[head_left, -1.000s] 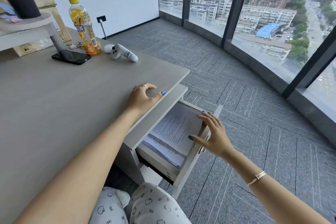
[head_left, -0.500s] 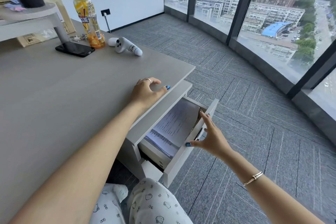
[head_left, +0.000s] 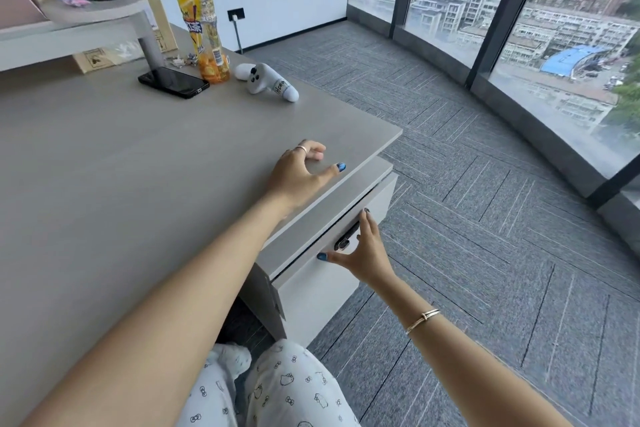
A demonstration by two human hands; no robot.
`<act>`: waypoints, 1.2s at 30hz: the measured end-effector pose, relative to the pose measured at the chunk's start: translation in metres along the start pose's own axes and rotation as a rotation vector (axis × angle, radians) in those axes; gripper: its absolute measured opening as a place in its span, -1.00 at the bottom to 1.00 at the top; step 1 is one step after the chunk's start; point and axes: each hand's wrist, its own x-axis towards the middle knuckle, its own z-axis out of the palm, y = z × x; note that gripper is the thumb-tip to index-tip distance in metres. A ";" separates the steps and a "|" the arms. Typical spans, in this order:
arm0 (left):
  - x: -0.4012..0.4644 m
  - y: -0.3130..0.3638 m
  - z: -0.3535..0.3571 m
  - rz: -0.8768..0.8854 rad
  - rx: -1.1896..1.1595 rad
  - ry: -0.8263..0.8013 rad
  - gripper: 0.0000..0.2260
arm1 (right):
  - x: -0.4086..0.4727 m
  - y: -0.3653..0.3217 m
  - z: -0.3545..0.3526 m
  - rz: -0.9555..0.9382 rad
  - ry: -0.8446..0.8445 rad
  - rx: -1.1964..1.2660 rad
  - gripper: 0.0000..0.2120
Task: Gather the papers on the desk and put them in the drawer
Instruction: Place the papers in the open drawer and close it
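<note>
The drawer (head_left: 332, 239) sits flush, or very nearly flush, under the desk (head_left: 138, 163), at about 5 o'clock from the desk's near corner. No papers show anywhere; judging by the closed front and the bare desktop, they are most likely inside the drawer, though that cannot be seen.

The right hand (head_left: 363, 253) is spread flat against the drawer front, fingers splayed wide, thumb out toward 9 o'clock, one fingertip just beside the dark handle (head_left: 346, 237). It grasps nothing; it only presses or rests. The left hand (head_left: 298, 173) lies on the desktop near the edge, fingers loosely curled and empty, bracing.

What could go wrong is small but real. If a sheet inside rides up over the drawer's edge, the front could stop short of fully shut and crease the paper. A thin dark gap shows along the top of the front, so whether it is fully home cannot be told. The right fingertips lie close to that seam, and a last hard push could pinch them. A jolt through the desk might also rock the tall bottle (head_left: 204, 28) at 11 o'clock.

Counted: one drawer, one handle, two hands, one ring on the left, one bracelet (head_left: 423, 319) on the right wrist, one bottle, one phone (head_left: 173, 81) lying flat, one white controller (head_left: 270, 81) at 12 o'clock, zero visible papers.
</note>
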 end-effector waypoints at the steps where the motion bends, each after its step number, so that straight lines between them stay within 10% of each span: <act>1: 0.000 0.000 0.000 -0.002 -0.001 0.002 -0.57 | 0.002 -0.002 0.002 -0.006 -0.004 0.000 0.22; 36: -0.033 0.010 -0.025 0.016 0.163 0.027 -0.74 | -0.054 -0.062 -0.055 -0.209 0.100 -0.103 -0.27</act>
